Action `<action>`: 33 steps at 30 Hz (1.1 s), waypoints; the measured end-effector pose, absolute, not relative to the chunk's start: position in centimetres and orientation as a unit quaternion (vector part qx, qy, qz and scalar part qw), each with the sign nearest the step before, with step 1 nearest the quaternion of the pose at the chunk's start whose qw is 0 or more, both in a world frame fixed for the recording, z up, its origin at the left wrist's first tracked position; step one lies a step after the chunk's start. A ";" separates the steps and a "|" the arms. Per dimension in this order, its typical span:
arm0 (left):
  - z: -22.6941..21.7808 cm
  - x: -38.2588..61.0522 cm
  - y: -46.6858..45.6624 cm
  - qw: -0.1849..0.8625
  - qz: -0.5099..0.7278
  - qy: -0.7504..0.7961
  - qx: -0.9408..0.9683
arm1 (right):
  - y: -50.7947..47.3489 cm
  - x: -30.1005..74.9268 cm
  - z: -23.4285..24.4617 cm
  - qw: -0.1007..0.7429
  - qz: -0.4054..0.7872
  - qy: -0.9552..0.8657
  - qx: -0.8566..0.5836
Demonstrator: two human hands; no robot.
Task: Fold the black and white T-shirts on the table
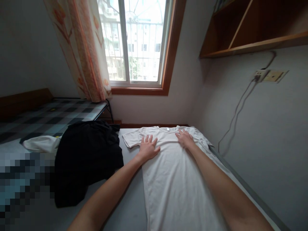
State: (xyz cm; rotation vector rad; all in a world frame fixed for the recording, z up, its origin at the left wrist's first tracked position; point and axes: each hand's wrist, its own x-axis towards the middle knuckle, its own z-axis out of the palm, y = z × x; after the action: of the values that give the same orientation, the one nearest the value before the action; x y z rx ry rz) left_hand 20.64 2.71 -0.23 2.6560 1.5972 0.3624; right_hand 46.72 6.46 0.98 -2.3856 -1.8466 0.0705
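A white T-shirt (173,173) lies spread flat on a grey bed surface (131,205), its collar pointing toward the window. My left hand (148,148) rests palm down on the shirt's left chest near the sleeve, fingers stretched out. My right hand (184,138) lies flat on the right shoulder just below the collar, fingers spread. Neither hand holds anything.
A black garment (86,160) is heaped to the left of the shirt, with a white cloth (42,143) beyond it. A checked mattress (48,115) lies farther left under a curtain (81,51) and window (134,41). A wall (264,128) with a cable and a wooden shelf (252,29) borders the right.
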 end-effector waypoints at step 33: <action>0.1 21.7 -0.3 0.056 0.116 0.482 0.867 | -1.9 50.2 -1.4 0.048 -0.031 -0.603 -0.795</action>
State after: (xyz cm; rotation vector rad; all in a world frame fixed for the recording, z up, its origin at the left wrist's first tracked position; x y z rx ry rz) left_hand 21.66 -0.32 0.06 2.6288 1.4627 0.3532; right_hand 50.16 -1.87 -1.41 -2.4258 -1.8396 -0.0954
